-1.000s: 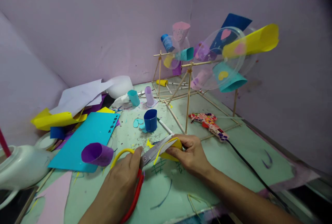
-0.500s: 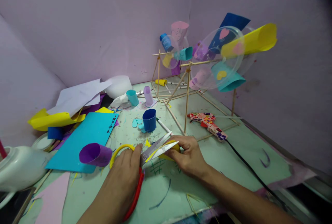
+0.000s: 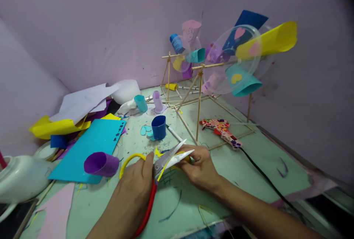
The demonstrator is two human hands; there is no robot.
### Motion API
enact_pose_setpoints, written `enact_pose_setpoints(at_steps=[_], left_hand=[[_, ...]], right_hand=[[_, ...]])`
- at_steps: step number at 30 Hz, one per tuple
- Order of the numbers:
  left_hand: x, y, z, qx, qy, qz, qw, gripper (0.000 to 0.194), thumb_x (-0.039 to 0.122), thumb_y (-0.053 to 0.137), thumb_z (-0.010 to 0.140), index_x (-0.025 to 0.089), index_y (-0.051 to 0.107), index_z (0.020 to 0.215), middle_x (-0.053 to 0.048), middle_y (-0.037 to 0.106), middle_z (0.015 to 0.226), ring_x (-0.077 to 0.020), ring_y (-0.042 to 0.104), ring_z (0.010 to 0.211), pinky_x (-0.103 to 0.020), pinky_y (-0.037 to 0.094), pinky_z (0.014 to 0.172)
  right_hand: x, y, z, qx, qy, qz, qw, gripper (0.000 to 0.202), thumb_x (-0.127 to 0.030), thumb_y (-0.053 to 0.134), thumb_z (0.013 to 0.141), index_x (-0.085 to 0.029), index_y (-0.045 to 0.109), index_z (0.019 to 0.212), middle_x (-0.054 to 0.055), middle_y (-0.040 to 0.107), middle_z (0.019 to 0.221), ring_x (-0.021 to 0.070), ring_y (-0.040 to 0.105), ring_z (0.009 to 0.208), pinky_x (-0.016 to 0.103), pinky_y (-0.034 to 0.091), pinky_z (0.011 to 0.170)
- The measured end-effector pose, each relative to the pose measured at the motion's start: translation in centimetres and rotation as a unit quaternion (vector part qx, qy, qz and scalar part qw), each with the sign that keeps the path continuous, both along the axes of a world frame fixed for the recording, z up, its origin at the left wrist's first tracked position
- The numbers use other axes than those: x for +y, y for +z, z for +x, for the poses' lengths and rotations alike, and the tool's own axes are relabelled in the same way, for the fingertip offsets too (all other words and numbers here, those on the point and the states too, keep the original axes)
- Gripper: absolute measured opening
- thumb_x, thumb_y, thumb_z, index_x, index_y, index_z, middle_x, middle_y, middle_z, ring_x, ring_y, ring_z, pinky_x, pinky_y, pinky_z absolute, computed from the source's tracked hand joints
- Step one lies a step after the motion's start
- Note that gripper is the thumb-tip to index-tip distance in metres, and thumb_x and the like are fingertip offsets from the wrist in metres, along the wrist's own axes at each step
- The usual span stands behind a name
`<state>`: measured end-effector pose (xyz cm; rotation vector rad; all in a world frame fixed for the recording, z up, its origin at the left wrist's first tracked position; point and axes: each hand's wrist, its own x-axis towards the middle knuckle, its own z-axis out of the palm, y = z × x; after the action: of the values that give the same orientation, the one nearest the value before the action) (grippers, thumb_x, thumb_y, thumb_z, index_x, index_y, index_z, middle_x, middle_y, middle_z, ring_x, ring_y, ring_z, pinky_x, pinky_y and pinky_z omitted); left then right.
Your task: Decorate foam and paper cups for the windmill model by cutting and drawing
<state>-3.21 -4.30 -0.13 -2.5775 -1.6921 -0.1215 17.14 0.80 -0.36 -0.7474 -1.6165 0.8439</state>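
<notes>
Left hand: The left hand (image 3: 134,182) is curling around the looped handles of the scissors (image 3: 157,166), thumb on top, probably so that the blades can be worked from this side.
Right hand: The right hand (image 3: 200,169) is pinching the yellow paper (image 3: 188,159) between thumb and fingers, seemingly steadying it close to the blades.
Scissors: The smooth metal blades are standing apart and pointing toward the right hand; one plastic handle is showing yellow, the other red.
Yellow paper: It is sitting above the near part of the tabletop (image 3: 238,169), mostly hiding behind fingers and blade; a thin yellow strip (image 3: 161,173) is hanging near the pivot.
Blue cup: Beyond the blades, the blue cup (image 3: 158,130) is standing upright, its paper wall bending into a rounded tube.
Purple cup: Toward the left edge, the purple cup (image 3: 109,165) is lying tilted, its oval mouth showing, beside a flat turquoise sheet (image 3: 88,150).
Glue gun: The flower-patterned glue gun (image 3: 219,126) is lying on its side toward the right edge, its dark cord trailing nearer.
Stick frame: Thin wooden sticks are forming the stick frame (image 3: 199,110), apparently propping up clear discs and coloured paper cups.
</notes>
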Motion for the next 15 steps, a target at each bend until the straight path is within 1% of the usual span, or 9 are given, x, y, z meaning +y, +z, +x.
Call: enact_pose_setpoints(at_steps=[3, 7, 11, 15], left_hand=[[-0.2, 0.3, 0.5, 0.002, 0.014, 0.006, 1.000, 0.055, 0.002, 0.029, 0.082, 0.010, 0.037, 0.135, -0.018, 0.065, 0.112, -0.0288, 0.063, 0.101, -0.044, 0.054, 0.079], [-0.4, 0.6, 1.2, -0.002, 0.029, 0.022, 0.999, 0.053, -0.001, 0.026, 0.079, 0.007, 0.046, 0.128, -0.021, 0.067, 0.107, -0.0306, 0.066, 0.096, -0.045, 0.056, 0.074], [-0.5, 1.0, 1.2, 0.006, 0.032, -0.007, 0.999, 0.053, 0.001, 0.029, 0.079, 0.007, 0.047, 0.128, -0.020, 0.068, 0.106, -0.0296, 0.068, 0.090, -0.044, 0.057, 0.072], [-0.5, 1.8, 1.0, 0.030, 0.035, -0.038, 0.998, 0.053, 0.002, 0.030, 0.079, 0.008, 0.047, 0.129, -0.019, 0.070, 0.103, -0.0281, 0.069, 0.087, -0.041, 0.057, 0.072]], right_hand=[[0.0, -0.2, 0.0, -0.002, 0.001, -0.009, 1.000, 0.017, -0.005, 0.056, 0.068, -0.014, 0.070, 0.067, 0.003, 0.070, 0.064, 0.0132, 0.065, 0.056, 0.019, 0.050, 0.054], [-0.1, -0.2, 0.0, -0.016, -0.003, -0.020, 1.000, 0.018, -0.005, 0.055, 0.067, -0.015, 0.070, 0.065, 0.002, 0.069, 0.063, 0.0133, 0.064, 0.055, 0.019, 0.049, 0.052], [0.0, -0.1, -0.1, -0.019, -0.009, -0.009, 1.000, 0.019, -0.005, 0.053, 0.065, -0.016, 0.069, 0.062, -0.001, 0.065, 0.058, 0.0100, 0.057, 0.048, 0.017, 0.044, 0.046], [0.1, 0.0, -0.1, -0.020, -0.006, -0.011, 1.000, 0.018, -0.008, 0.052, 0.066, -0.016, 0.066, 0.059, -0.002, 0.063, 0.057, 0.0098, 0.054, 0.048, 0.017, 0.043, 0.046]])
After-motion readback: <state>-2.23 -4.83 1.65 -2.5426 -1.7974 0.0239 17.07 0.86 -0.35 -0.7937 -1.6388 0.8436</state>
